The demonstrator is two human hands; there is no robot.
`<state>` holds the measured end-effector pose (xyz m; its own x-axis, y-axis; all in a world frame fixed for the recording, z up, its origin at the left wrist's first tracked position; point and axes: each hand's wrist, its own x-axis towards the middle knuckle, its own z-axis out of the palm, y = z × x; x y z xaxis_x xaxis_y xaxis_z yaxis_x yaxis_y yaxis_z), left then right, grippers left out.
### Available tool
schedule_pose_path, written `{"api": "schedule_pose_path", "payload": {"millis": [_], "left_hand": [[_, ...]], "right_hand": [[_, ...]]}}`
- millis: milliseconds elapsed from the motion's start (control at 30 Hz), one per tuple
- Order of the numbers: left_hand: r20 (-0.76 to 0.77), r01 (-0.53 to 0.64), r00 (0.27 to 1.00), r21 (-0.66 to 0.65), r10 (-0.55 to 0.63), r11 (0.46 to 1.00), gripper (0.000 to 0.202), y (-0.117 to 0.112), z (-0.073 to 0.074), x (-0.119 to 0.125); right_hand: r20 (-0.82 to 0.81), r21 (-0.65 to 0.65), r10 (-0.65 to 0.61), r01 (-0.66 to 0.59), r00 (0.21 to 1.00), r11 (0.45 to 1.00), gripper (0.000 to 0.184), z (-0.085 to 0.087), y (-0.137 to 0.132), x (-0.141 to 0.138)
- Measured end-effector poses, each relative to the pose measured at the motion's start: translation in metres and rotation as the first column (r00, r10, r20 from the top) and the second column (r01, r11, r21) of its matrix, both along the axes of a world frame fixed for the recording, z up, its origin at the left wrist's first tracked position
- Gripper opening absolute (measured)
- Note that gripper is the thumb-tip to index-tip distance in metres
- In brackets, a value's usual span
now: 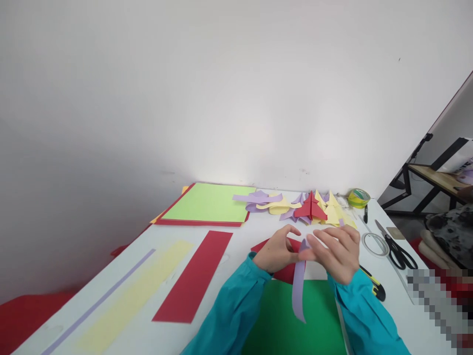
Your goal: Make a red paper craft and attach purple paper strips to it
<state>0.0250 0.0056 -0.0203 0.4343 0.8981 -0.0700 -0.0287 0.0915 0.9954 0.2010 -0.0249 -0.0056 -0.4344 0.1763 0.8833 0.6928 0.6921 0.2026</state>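
Observation:
A purple paper strip (298,296) hangs down from between my hands, its lower end curving over a green sheet (284,320). My left hand (276,251) pinches the strip near its top from the left. From the right, my right hand (336,251) grips the upper end with thumb and fingers, which partly hide it. Just beneath both hands lies a red paper piece (283,274), partly covered by them. Teal sleeves cover both forearms.
Across the back lie a light green sheet (210,202) on a stack, folded purple and yellow papers, and a red paper plane (311,209). To the right are scissors (397,251), tape rolls (358,198) and a cutter (377,290). Red (194,276), yellow and purple strips lie left.

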Motion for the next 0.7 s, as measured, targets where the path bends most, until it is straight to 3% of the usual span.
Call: {"api": "schedule_pose_path", "payload": {"millis": [100, 167, 267, 333, 467, 567, 700], "left_hand": [[-0.060, -0.070, 0.995, 0.111, 0.077, 0.991, 0.044, 0.002, 0.007, -0.008], [0.001, -0.097, 0.995, 0.093, 0.097, 0.991, 0.046, 0.001, 0.015, -0.013], [0.084, -0.103, 0.992, 0.060, 0.098, 0.993, 0.051, -0.003, 0.025, -0.017], [0.100, -0.091, 0.991, 0.062, 0.085, 0.994, 0.054, -0.004, 0.027, -0.018], [0.057, -0.060, 0.997, 0.112, 0.053, 0.992, 0.052, -0.005, 0.023, -0.018], [0.006, 0.001, 1.000, 0.132, -0.002, 0.991, 0.050, -0.006, 0.022, -0.017], [-0.003, 0.026, 1.000, 0.118, -0.026, 0.993, 0.048, -0.010, 0.023, -0.012]], "right_hand": [[-0.309, -0.035, 0.122, -0.139, 0.943, 0.990, 0.058, 0.005, 0.002, -0.003], [-0.450, -0.178, 0.139, -0.241, 0.882, 0.954, 0.059, 0.010, 0.005, -0.007], [-0.424, -0.473, 0.107, -0.321, 0.899, 0.820, 0.049, 0.014, 0.013, -0.016], [-0.351, -0.563, 0.120, -0.312, 0.929, 0.765, 0.040, 0.012, 0.017, -0.021], [-0.301, -0.560, 0.155, -0.306, 0.941, 0.770, 0.017, 0.004, 0.021, -0.026], [-0.305, -0.529, 0.195, -0.336, 0.932, 0.779, 0.011, 0.002, 0.023, -0.024], [-0.208, -0.390, 0.273, -0.335, 0.939, 0.857, 0.015, 0.006, 0.023, -0.019]]}}
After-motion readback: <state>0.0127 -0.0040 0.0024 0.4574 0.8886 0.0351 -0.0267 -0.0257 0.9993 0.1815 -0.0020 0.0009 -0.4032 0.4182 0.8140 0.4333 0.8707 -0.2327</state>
